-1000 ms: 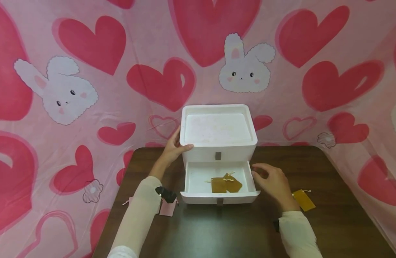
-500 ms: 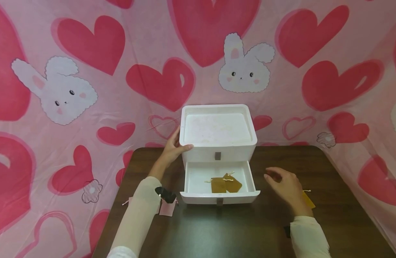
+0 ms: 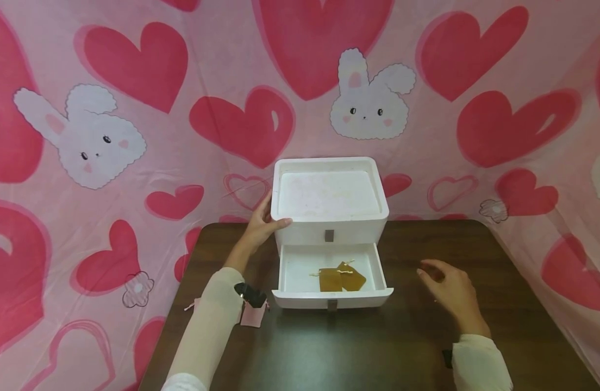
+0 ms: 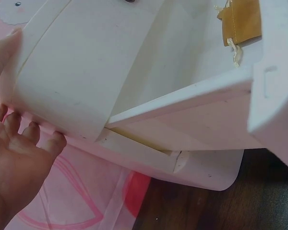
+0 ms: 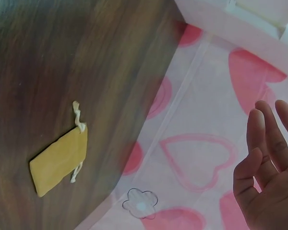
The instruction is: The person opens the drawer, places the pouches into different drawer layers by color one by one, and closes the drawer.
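Observation:
A white two-tier drawer box (image 3: 329, 198) stands at the back of the table. Its lower drawer (image 3: 305, 302) is pulled out and holds two mustard-brown drawstring pouches (image 3: 330, 281), one overlapping the other. My left hand (image 3: 258, 228) grips the box's left side, thumb over the front edge and fingers bent against the side wall (image 4: 62, 91). To the right of the drawer, my right hand (image 3: 451, 288) hovers with loosely bent fingers and nothing in them. A yellow drawstring pouch (image 5: 59, 160) lies on the table near it, mostly hidden by that hand in the head view.
A pink pouch (image 3: 252, 315) lies left of the drawer, partly under my left forearm. Another pink piece with a cord (image 3: 196, 303) shows at the table's left edge. A pink cloth (image 3: 310, 125) with hearts and rabbits hangs behind the dark wooden table (image 3: 329, 353).
My right hand has moved away from the drawer's right side, rightward over the table, covering the yellow pouch in the head view. My left hand stays on the box.

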Action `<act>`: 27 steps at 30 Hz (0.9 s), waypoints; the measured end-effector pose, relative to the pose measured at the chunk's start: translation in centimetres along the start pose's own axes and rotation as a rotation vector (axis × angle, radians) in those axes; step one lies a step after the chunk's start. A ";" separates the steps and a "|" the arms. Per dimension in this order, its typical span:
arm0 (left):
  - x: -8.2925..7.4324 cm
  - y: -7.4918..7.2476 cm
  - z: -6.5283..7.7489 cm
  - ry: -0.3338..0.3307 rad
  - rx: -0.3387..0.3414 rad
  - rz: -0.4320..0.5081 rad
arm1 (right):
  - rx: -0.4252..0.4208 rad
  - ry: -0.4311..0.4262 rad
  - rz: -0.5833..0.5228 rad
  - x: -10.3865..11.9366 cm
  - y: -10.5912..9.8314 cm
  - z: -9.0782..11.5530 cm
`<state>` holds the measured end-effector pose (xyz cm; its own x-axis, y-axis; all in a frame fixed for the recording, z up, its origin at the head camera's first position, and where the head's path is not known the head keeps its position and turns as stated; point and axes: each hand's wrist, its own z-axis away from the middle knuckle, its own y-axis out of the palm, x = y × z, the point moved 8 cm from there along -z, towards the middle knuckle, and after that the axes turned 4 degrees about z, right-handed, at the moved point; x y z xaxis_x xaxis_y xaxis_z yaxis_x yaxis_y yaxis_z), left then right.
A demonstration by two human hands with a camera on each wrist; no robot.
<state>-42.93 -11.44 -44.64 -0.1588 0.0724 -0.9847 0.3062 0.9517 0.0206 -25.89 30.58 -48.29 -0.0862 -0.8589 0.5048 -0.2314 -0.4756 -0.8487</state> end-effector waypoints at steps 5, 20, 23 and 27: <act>0.1 0.0 0.0 -0.002 0.001 0.007 | 0.011 0.020 0.029 -0.9 -0.2 0.2; 0.2 -0.2 -0.2 0.008 0.000 0.001 | 0.005 0.090 0.075 -5.0 -0.8 1.1; 0.2 -0.1 -0.2 0.014 0.006 0.005 | 0.003 0.089 0.084 -5.8 -0.8 1.4; 0.3 -0.1 -0.2 0.017 0.012 0.007 | -0.008 0.099 0.090 -7.0 -0.7 1.8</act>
<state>-43.19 -11.44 -44.91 -0.1725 0.0844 -0.9814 0.3184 0.9476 0.0255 -23.36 36.61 -51.54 -0.2019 -0.8750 0.4401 -0.2265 -0.3954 -0.8901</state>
